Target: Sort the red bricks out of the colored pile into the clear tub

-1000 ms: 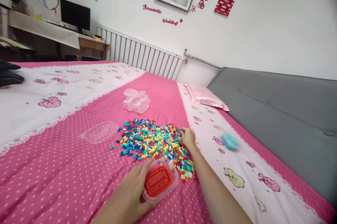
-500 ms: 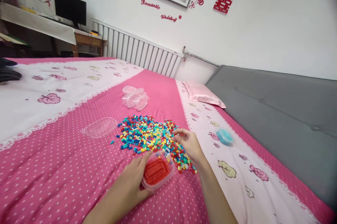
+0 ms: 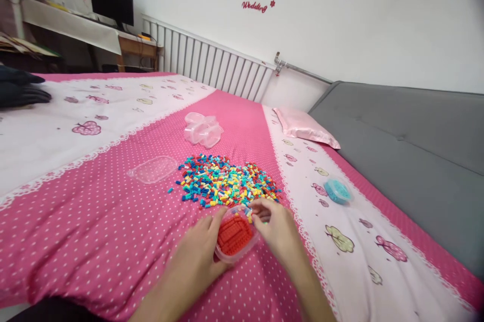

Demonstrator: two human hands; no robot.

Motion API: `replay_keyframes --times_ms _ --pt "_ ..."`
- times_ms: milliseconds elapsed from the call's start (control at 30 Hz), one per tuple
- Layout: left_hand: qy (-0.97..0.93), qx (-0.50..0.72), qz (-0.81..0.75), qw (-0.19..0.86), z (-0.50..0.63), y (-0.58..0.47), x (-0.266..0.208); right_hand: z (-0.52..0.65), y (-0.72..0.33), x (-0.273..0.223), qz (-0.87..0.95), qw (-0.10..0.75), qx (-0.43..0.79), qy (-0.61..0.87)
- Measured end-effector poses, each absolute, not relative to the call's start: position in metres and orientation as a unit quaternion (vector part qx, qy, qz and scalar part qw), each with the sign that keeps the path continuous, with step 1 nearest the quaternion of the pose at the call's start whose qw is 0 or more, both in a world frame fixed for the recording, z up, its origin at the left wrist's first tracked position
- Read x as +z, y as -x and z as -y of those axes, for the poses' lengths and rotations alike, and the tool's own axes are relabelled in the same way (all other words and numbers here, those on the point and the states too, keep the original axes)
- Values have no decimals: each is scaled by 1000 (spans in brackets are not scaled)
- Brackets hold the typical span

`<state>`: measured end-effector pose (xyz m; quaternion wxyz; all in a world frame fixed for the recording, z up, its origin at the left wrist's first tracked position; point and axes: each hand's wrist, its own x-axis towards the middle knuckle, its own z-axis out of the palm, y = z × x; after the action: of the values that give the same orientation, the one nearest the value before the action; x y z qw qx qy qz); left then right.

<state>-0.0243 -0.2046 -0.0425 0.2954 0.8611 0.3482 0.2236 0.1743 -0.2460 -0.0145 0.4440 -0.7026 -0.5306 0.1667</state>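
Note:
My left hand (image 3: pixel 198 246) is wrapped round the left side of a clear plastic box (image 3: pixel 239 257), tilted towards me. Inside it, red building bricks (image 3: pixel 234 235) lie packed in neat rows. My right hand (image 3: pixel 278 226) is at the box's right rim, its thumb and fingers curled together. A speck of green shows by those fingers, but what they hold is too small to make out. Just beyond both hands spreads a pile of small multicoloured building bricks (image 3: pixel 227 181).
A clear lid (image 3: pixel 155 170) lies left of the pile, and clear empty boxes (image 3: pixel 203 130) sit behind it. To the right stands a box of light blue bricks (image 3: pixel 338 191). A pink pillow (image 3: pixel 306 128) rests by the grey headboard (image 3: pixel 408 150). Black gloves (image 3: pixel 22 87) lie far left.
My right hand has come back from the brick pile to the rim of the box. My left hand keeps its hold on the box. The view has shifted slightly.

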Motion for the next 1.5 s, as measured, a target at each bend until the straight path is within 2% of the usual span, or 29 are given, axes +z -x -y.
replay_keyframes --times_ms 133,267,467,700,1100,1500 --pt "-855 199 -388 282 212 19 -45 252 -152 -21 552 347 35 758" --pt "-856 184 -401 270 217 16 -42 250 -138 -24 559 255 -27 789" --pt "-859 171 -396 275 219 15 -43 248 -139 -35 567 229 -117 783" --pt "-859 152 -397 285 221 13 -39 245 -144 -33 573 157 -115 796" --pt "-861 132 -398 288 222 15 -33 245 -133 -14 552 102 -40 827" --pt "-865 120 -395 284 220 14 -33 246 -131 -14 556 78 -38 827"
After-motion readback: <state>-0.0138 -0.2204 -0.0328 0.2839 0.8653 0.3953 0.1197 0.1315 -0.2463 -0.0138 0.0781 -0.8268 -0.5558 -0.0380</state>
